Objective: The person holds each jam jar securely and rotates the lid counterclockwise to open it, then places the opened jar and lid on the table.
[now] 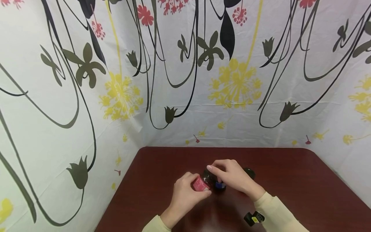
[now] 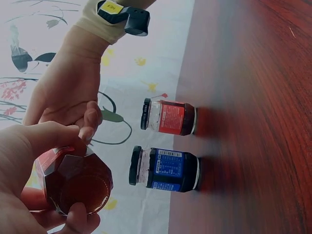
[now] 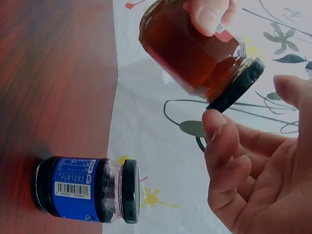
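My left hand grips a faceted glass jar with a pinkish-red label and amber-brown contents, tilted and raised off the table. A black lid closes the jar and faces my right hand. In the right wrist view the right fingertips are right at the lid's lower edge, while the thumb stands apart from it. Below the hands stands a blue-labelled jar with a black lid, partly hidden by the right hand in the head view.
Another jar, with a red label and black lid, stands upright beside the blue one. The table is dark reddish wood. A floral-patterned white cloth hangs around its back and sides. A black wrist device sits at the right sleeve.
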A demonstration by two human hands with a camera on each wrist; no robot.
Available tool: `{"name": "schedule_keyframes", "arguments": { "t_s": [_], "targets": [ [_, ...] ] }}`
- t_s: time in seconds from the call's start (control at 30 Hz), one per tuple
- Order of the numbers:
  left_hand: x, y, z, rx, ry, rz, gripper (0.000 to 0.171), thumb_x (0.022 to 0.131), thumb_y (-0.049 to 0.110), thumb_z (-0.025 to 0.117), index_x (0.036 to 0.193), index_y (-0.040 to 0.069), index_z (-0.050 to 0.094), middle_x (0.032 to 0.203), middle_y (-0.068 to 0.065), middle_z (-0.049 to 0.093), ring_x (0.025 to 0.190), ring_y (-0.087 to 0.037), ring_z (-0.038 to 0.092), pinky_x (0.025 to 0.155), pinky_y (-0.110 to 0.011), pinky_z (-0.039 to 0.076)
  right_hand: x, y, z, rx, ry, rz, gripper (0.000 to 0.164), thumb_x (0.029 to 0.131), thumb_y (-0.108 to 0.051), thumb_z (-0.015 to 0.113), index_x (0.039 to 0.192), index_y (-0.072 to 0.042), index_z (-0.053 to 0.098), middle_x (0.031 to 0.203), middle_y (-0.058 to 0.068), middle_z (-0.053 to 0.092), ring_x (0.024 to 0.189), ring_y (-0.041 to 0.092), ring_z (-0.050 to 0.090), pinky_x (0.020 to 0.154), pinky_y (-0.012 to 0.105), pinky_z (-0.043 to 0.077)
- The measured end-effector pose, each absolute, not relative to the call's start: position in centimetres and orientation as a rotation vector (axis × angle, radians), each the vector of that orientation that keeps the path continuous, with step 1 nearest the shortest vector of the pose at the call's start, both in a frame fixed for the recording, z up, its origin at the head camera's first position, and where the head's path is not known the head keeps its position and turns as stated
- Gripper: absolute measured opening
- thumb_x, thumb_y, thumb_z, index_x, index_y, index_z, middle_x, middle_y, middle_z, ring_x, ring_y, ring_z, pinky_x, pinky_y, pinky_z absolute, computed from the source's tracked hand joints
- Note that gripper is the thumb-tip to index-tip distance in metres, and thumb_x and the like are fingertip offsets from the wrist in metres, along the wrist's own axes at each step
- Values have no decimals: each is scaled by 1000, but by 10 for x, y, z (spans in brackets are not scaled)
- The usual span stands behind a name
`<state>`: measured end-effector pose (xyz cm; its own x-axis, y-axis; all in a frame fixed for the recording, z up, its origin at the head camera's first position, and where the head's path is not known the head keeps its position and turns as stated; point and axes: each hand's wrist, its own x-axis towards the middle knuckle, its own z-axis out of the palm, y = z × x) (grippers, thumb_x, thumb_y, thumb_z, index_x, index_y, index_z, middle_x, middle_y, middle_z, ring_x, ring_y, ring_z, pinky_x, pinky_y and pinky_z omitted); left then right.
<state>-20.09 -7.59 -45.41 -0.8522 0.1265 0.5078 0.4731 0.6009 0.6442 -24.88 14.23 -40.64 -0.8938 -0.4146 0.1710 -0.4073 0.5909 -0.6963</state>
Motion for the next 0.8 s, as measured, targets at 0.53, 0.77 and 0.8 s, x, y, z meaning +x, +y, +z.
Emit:
{"name": "schedule_keyframes", "arguments": {
  "t_s": [0.53, 0.77, 0.8],
  "targets": [
    [-202, -75, -460, -529, -2347, -1082, 43, 63, 43, 94, 96, 22, 74, 81, 15, 55, 66, -1, 52, 56, -20, 43, -248, 132, -410, -620, 2829, -1222, 45, 88, -70, 60, 84, -27, 68, 70, -4, 64, 57, 18, 59, 54, 35, 50],
    [-201, -75, -460, -520, -2348, -1083, 43, 63, 41, 94, 96, 22, 74, 81, 14, 55, 67, -2, 52, 57, -20, 44, -247, 131, -411, -612, 2775, -1263, 44, 86, -70, 63, 84, -26, 68, 69, -1, 64, 54, 22, 61, 52, 37, 51],
    [-201, -76, -460, -519, -2351, -1083, 43, 63, 41, 94, 96, 22, 74, 81, 14, 55, 67, -2, 52, 57, -20, 44, -247, 131, -411, -612, 2769, -1267, 44, 86, -69, 64, 84, -25, 68, 68, 0, 63, 54, 22, 61, 51, 37, 52]
  ]
}}
